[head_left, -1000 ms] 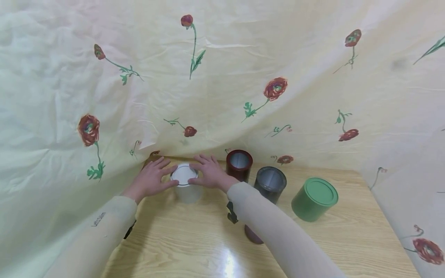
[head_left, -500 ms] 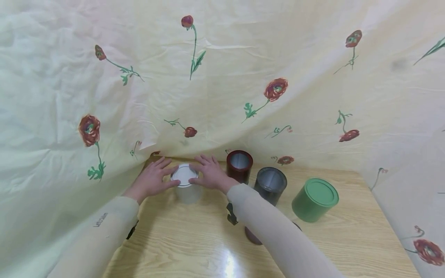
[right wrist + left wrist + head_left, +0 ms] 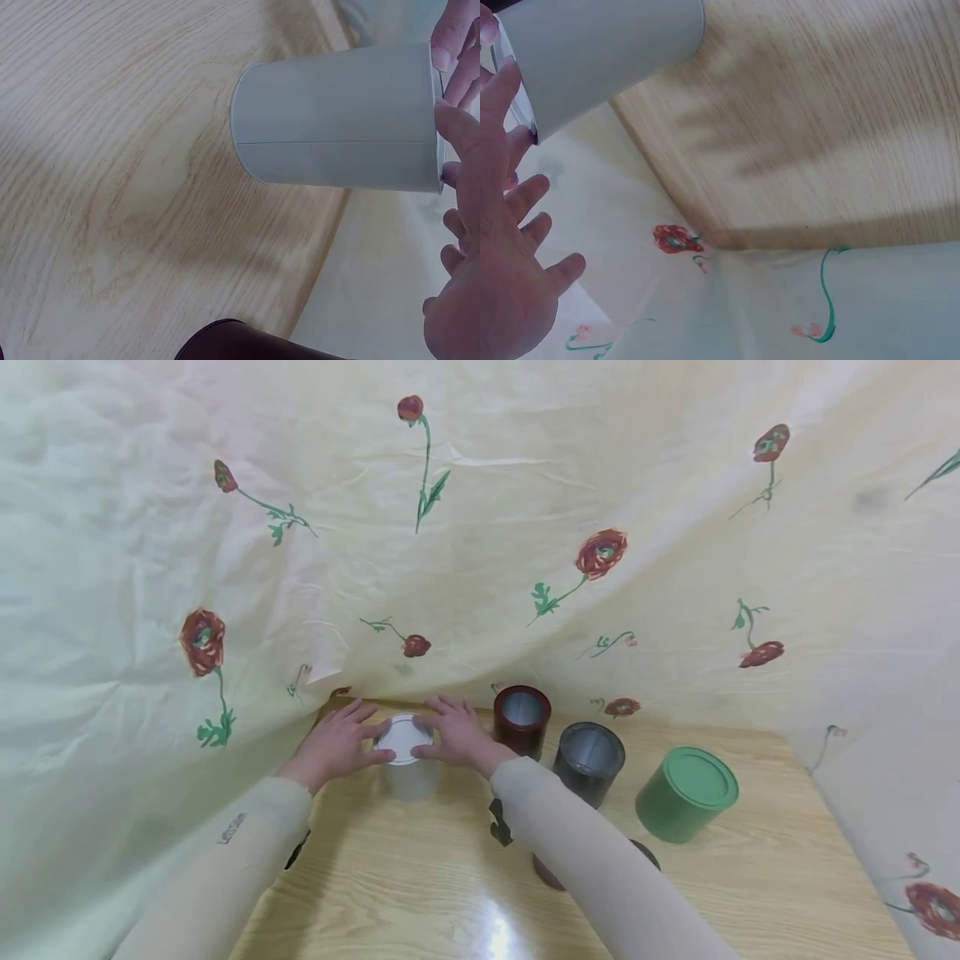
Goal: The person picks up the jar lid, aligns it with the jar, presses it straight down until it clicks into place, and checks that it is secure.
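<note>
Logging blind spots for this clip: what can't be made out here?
- Head view: the right sleeve covers most of a dark round thing on the table; what it is cannot be told.
- Both wrist views: the white can shows only its side; its lid is out of sight.
- Left wrist view: left hand cut by the frame edge.

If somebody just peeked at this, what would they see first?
Probably the two hands, left hand and right hand, pressed on the lid of a white can at the back of the wooden table. Next, the green can on the right, and the flowered cloth hanging all around.
</note>
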The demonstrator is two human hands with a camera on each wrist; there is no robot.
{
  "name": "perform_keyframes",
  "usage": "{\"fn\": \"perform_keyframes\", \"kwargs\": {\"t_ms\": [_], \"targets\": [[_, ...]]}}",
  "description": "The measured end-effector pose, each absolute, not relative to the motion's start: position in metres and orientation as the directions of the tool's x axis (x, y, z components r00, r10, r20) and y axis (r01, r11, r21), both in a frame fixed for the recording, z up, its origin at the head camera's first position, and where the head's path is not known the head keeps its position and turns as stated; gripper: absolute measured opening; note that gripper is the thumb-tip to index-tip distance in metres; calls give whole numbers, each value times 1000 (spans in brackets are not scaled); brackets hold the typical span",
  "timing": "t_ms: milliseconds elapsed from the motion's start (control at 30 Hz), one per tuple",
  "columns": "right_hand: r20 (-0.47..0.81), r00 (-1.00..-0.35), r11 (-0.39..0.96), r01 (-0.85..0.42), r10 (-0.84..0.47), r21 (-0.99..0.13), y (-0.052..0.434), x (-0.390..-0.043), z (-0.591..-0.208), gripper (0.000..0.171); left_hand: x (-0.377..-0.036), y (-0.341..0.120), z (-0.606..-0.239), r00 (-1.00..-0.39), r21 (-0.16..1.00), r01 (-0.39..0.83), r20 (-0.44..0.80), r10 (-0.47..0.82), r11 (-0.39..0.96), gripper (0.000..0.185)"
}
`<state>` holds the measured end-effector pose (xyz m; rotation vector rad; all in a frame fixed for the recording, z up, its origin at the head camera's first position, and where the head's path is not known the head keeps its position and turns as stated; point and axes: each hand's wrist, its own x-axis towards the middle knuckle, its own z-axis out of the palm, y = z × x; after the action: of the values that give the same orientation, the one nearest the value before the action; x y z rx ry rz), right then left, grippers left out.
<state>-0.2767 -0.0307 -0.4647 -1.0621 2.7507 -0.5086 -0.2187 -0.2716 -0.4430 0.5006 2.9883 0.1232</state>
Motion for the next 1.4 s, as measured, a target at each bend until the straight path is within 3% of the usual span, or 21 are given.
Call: {"fn": "perform_keyframes", "kwargs": {"t_ms": [333, 833, 1400], "targets": [[-43, -744, 703, -608, -666, -370, -32, -273, -463, 64, -213, -266, -437, -946, 69, 291, -128, 298, 954, 68], [14, -750, 702, -625, -661, -343, -24, -267, -470, 65, -213, -271, -446, -949, 120, 309, -29, 314, 944, 70], [148, -695, 621, -703, -704, -347, 23, -246, -458, 63, -205, -231, -421, -893, 57, 449, 57, 447, 891, 60]]}}
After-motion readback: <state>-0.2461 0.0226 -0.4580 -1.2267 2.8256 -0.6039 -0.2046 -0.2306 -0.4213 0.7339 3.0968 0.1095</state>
